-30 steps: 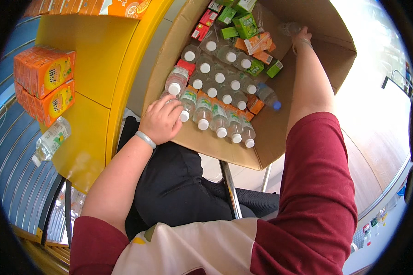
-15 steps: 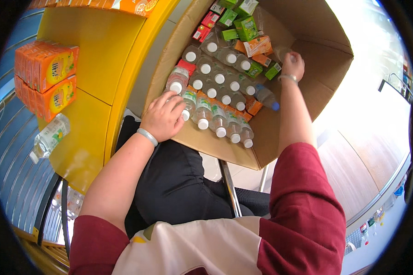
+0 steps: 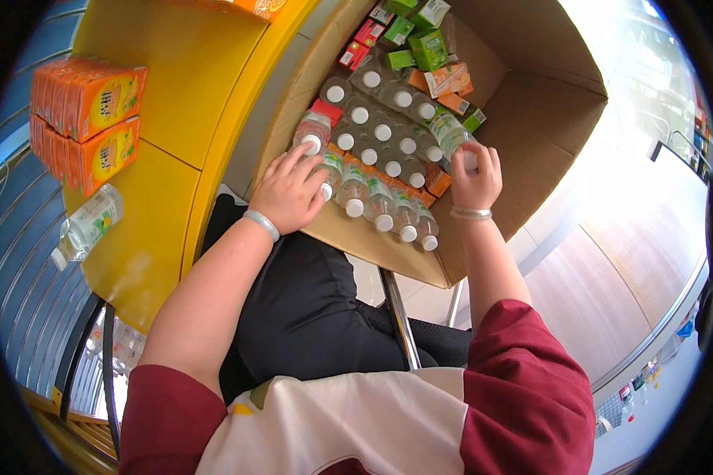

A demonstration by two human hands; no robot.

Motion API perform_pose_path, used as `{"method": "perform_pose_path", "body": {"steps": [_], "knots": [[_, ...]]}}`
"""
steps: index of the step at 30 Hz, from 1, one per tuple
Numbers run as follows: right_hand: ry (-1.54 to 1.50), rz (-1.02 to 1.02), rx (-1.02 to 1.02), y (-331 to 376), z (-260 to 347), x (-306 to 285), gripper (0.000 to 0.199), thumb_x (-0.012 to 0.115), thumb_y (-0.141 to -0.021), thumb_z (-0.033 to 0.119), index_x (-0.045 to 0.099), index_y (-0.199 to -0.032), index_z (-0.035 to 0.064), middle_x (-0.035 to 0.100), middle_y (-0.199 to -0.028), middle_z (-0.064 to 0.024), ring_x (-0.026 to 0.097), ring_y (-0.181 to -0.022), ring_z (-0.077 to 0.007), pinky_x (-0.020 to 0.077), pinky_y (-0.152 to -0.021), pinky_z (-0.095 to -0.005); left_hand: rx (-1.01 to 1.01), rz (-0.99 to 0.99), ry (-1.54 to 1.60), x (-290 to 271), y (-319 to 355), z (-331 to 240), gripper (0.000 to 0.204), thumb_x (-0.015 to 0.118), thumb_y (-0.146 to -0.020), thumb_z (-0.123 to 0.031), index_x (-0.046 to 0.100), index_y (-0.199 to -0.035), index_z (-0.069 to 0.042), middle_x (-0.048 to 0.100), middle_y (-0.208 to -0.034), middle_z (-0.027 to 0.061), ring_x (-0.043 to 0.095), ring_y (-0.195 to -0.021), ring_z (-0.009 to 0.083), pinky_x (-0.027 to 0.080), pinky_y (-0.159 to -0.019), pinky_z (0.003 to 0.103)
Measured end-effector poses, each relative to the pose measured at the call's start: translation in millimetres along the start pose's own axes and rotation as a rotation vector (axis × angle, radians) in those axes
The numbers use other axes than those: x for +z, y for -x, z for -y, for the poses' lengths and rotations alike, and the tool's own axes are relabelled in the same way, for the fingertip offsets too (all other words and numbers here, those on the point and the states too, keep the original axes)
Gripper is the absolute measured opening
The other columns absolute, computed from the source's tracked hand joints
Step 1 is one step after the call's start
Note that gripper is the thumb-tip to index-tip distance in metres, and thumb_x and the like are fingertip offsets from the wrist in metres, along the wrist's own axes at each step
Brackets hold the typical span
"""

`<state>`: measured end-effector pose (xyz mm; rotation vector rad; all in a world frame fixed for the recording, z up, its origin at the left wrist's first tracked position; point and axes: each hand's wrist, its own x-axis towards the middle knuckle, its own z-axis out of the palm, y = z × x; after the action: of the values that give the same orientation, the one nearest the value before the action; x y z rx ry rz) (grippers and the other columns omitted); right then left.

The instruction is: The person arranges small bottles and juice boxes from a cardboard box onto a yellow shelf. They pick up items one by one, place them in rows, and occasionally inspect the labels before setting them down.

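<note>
A cardboard box [image 3: 558,119] in front of me holds rows of clear plastic bottles [image 3: 382,132] with white caps, their necks pointing toward me. At the right of these rows my right hand [image 3: 477,176] has its fingers closed round the neck end of a clear bottle with a green-and-white label [image 3: 450,131]. Its body lies over the small cartons. My left hand [image 3: 287,190] is at the box's near left edge, its fingers stretched out. The fingertips reach a white-capped bottle with a reddish label [image 3: 314,127]; the palm is close to another bottle's cap.
Green cartons [image 3: 429,49], red cartons [image 3: 354,55] and orange cartons [image 3: 449,79] lie at the box's far end. On the yellow surface [image 3: 162,186] at left are stacked orange carton packs [image 3: 87,119] and a lying bottle [image 3: 89,226]. A metal leg [image 3: 398,313] shows under the box.
My right hand has come nearer and to the left, bringing the labelled bottle over beside the rows. The blue-capped bottle there is now hidden. My left hand has barely shifted.
</note>
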<state>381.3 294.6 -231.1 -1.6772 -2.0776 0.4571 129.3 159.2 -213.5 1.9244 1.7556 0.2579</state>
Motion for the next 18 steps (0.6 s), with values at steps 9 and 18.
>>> {"method": "perform_pose_path", "body": {"steps": [9, 18], "knots": [[-0.281, 0.267, -0.054, 24, 61, 6, 0.012, 0.067, -0.068, 0.012, 0.062, -0.077, 0.0103, 0.052, -0.068, -0.0057, 0.053, -0.057, -0.0208, 0.0424, -0.050, -0.0289, -0.013, 0.036, 0.003, 1, -1, 1, 0.031, 0.056, -0.070, -0.016, 0.057, -0.100, -0.011, 0.051, -0.112, 0.0048, 0.042, -0.113, 0.0249, 0.039, -0.088, 0.040], [-0.373, 0.617, -0.004, 46, 90, 18, 0.035, 0.068, -0.068, 0.020, 0.055, -0.099, 0.0106, 0.053, -0.073, -0.0058, 0.054, -0.062, -0.0188, 0.0451, -0.055, -0.0296, 0.051, 0.134, 0.164, -1, 2, 3, 0.048, 0.056, -0.071, -0.018, 0.045, -0.118, -0.014, 0.048, -0.117, 0.0056, 0.044, -0.111, 0.0249, 0.038, -0.089, 0.040]]}}
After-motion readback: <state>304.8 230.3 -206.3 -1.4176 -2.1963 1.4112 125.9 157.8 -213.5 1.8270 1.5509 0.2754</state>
